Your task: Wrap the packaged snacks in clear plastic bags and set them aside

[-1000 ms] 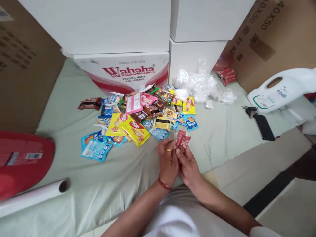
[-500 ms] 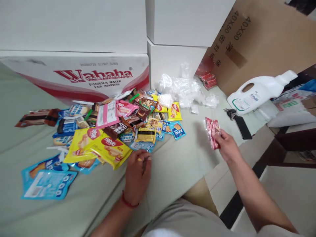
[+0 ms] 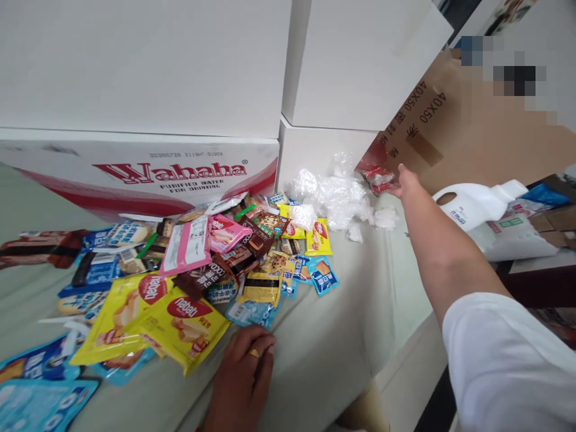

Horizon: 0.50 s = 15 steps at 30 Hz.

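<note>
My left hand (image 3: 245,372), with a gold ring on one finger, rests on the cloth-covered surface with its fingers curled in and nothing visible in them. Just in front of it lies a heap of wrapped snacks, with yellow nabati packets (image 3: 184,330), a pink packet (image 3: 189,246), brown wrappers and small blue packets (image 3: 323,275). My right hand (image 3: 402,182) is stretched to the far corner by the cardboard. Its fingertips are on a shiny red snack packet (image 3: 378,179), at a small group of red packets; the hand partly hides their contact.
Crumpled clear plastic (image 3: 339,195) lies between the heap and the red packets. Behind stand a Wahaha carton (image 3: 180,174) and white boxes (image 3: 333,153). A white jug (image 3: 477,207) sits right of my forearm, before a large brown cardboard box (image 3: 472,132).
My right hand has carried the red packet forward to the far corner. My left hand stays beside the heap. The view has shifted, so things sit lower in it.
</note>
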{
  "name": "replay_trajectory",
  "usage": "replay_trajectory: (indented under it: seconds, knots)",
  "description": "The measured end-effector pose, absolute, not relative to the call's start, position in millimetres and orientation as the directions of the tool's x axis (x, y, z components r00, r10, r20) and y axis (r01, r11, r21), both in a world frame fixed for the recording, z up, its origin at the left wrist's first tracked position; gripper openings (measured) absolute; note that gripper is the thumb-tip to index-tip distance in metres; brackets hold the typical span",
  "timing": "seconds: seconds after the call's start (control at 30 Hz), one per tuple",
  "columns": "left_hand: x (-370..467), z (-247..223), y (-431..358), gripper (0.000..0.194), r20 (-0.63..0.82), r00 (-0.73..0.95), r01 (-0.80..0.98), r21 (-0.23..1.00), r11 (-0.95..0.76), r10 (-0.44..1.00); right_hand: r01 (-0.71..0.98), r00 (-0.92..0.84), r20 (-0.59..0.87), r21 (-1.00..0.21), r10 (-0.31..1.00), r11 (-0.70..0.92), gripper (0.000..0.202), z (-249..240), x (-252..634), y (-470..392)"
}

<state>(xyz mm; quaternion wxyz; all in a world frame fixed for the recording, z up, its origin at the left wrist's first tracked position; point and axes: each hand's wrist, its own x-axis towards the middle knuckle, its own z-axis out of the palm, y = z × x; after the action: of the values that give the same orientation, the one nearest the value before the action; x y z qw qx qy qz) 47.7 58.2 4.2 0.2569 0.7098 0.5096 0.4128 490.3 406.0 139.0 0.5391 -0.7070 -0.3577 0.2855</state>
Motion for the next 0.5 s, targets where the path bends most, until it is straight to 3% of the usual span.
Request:
replay_trajectory:
  seconds: [0.1,0.23,0.33,0.5]
  knots:
    - [41,5,57,0.021,0.226,0.147,0.378,0.887,-0.265,0.963,0.273,0.587,0.029,-0.948,0.809,-0.164,0.016,136,484,388]
    - [20,2,62,0.025,0.055,0.327,0.086,0.992,-0.088,0.944,0.412,0.471,0.103,-0.904,0.876,-0.115,0.010,115,466,322]
    - [6,0,72,0.028,-0.027,0.453,-0.049,0.997,0.056,0.891,0.527,0.360,0.077,-0.839,0.930,-0.135,0.019,90,449,269]
    - [3,8,84,0.029,-0.073,0.467,-0.128,0.980,0.150,0.881,0.571,0.351,0.116,-0.813,0.929,-0.114,0.031,53,413,234]
